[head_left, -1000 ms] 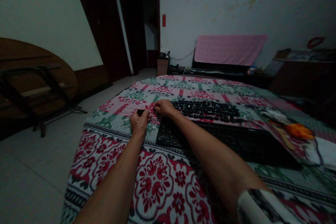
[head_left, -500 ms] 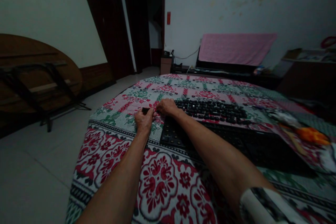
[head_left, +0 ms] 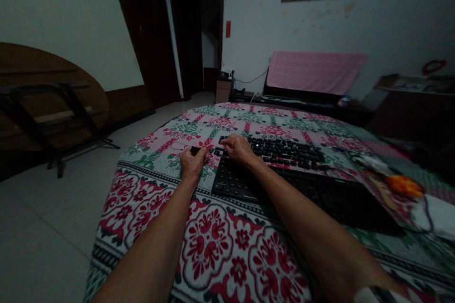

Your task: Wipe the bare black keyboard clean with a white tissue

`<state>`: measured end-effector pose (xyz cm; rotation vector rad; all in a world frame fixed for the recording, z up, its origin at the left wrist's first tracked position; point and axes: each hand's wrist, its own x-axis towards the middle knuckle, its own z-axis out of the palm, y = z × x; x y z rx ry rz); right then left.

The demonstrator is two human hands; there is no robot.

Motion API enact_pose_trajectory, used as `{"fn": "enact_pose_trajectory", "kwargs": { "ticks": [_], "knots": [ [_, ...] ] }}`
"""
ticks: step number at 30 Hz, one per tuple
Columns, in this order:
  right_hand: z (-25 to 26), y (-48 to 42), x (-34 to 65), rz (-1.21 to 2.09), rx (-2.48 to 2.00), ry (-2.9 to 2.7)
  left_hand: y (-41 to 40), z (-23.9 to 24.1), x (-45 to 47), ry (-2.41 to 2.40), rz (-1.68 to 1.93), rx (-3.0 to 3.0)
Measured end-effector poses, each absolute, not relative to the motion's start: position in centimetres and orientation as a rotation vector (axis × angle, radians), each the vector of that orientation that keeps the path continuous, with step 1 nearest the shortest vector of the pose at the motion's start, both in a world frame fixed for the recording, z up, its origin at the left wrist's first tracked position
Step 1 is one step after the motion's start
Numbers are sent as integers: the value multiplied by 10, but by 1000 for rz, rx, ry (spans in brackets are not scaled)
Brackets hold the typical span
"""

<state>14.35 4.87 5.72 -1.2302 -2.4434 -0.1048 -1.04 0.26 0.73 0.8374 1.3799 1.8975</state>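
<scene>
My left hand (head_left: 192,163) is closed around a small black piece (head_left: 195,150), which shows between thumb and fingers above the flowered cloth. To its right, my right hand (head_left: 237,147) reaches down with bent, closed fingers at the left end of several rows of loose black keycaps (head_left: 287,147). Whatever is between those fingertips is too small to make out. A few keycaps (head_left: 216,151) lie between my two hands. Nearer to me is a black keyboard base (head_left: 231,182) with bare key posts at its left end; my right forearm crosses over it and hides part.
A patterned cloth (head_left: 209,241) covers the table. At the right lie an orange item (head_left: 405,185), a white sheet (head_left: 439,215) and a cable. A folded round table (head_left: 46,80) leans against the left wall. A pink towel (head_left: 316,71) hangs at the back.
My right hand has moved right, away from my left hand, to the end of the keycap rows. My left hand keeps hold of the black piece. The view has shifted slightly.
</scene>
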Motion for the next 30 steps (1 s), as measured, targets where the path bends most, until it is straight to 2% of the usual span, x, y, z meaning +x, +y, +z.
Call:
{"fn": "enact_pose_trajectory", "kwargs": {
  "ticks": [7, 15, 25, 30],
  "knots": [
    [41, 0, 200, 136, -1200, -2363, -10, 16, -10, 1299, 1748, 906],
    [24, -29, 204, 131, -1106, -2346, -40, 59, -20, 1125, 935, 1401],
    [16, -23, 204, 164, -1174, -2365, -53, 93, -15, 1195, 621, 1487],
    [17, -25, 205, 163, -1155, -2355, -51, 94, -8, 1251, 668, 1539]
  ]
}}
